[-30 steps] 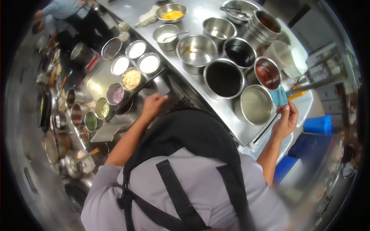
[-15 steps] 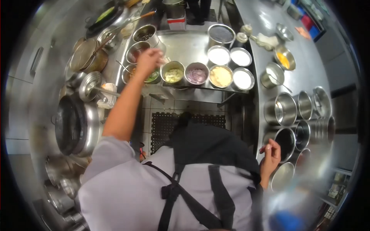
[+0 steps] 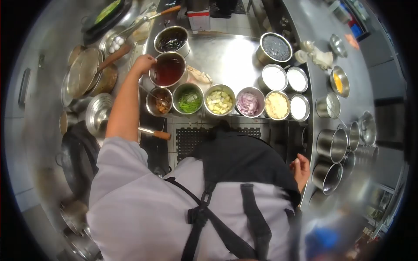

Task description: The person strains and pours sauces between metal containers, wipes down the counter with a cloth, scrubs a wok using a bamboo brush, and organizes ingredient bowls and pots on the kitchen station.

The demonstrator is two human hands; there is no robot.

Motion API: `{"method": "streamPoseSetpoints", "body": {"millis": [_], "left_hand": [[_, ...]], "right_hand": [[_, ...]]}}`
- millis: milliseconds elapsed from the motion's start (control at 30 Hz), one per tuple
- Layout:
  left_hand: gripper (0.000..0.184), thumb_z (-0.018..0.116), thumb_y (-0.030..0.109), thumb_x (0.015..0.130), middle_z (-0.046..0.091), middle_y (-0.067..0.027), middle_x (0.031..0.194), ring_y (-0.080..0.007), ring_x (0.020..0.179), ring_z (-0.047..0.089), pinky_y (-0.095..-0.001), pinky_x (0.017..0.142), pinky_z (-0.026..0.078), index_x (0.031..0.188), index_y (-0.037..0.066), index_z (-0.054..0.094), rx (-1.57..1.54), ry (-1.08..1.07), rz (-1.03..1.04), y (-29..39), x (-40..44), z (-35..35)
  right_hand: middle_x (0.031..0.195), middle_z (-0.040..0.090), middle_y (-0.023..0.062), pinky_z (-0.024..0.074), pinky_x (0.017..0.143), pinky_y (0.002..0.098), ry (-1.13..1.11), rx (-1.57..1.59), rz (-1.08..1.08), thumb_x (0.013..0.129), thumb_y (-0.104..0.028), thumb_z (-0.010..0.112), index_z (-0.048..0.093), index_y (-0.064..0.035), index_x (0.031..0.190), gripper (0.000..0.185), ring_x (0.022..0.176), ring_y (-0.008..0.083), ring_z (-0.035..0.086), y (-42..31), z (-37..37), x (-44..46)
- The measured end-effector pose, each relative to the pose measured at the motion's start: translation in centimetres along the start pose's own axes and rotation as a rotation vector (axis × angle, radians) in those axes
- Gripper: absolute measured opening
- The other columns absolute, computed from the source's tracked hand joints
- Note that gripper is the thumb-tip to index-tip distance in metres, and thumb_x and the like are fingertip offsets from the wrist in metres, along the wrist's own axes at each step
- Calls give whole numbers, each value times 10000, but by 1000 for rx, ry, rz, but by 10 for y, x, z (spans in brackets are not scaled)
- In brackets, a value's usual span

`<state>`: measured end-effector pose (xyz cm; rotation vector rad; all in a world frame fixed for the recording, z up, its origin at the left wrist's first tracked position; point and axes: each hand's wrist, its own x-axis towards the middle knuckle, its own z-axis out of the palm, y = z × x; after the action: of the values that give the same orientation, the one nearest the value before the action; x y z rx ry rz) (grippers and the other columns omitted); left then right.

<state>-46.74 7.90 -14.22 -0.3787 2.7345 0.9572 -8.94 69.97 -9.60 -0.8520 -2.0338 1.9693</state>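
My left hand [image 3: 144, 64] is at the left rim of a steel pot [image 3: 168, 69] of dark red-brown liquid, its fingers closed on the edge. Just below sit a small pot of brown pieces [image 3: 160, 102] with a spoon in it and a pot of chopped greens [image 3: 188, 99]. A pot of dark liquid [image 3: 171, 40] stands behind. My right hand [image 3: 300, 171] hangs by the right counter's edge, holding nothing, fingers loosely bent and apart. Nearest to it is a steel pot [image 3: 326, 177] on that counter.
Along the table's front edge stand pots of pale green chunks [image 3: 220, 101], sliced onion [image 3: 249, 103] and a minced yellowish food [image 3: 277, 105]. Several containers of white contents [image 3: 298, 79] are at the right. Pans, a perforated skimmer [image 3: 99, 112] and a brown-handled tool [image 3: 156, 132] crowd the left.
My left hand has moved from above the pots on the left to the left rim of the red-brown liquid's pot. The view has shifted. My right hand stays low by the right counter.
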Motion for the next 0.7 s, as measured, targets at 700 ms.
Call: {"method": "streamPoseSetpoints", "body": {"millis": [700], "left_hand": [[157, 523, 128, 837, 596, -149, 848, -272, 641, 624, -355, 457, 541, 933, 12, 564, -489, -52, -80, 21, 137, 11]], "right_hand": [[733, 680, 117, 522, 611, 323, 309, -504, 380, 831, -169, 633, 663, -16, 987, 220, 631, 196, 674, 175, -66, -90]]}}
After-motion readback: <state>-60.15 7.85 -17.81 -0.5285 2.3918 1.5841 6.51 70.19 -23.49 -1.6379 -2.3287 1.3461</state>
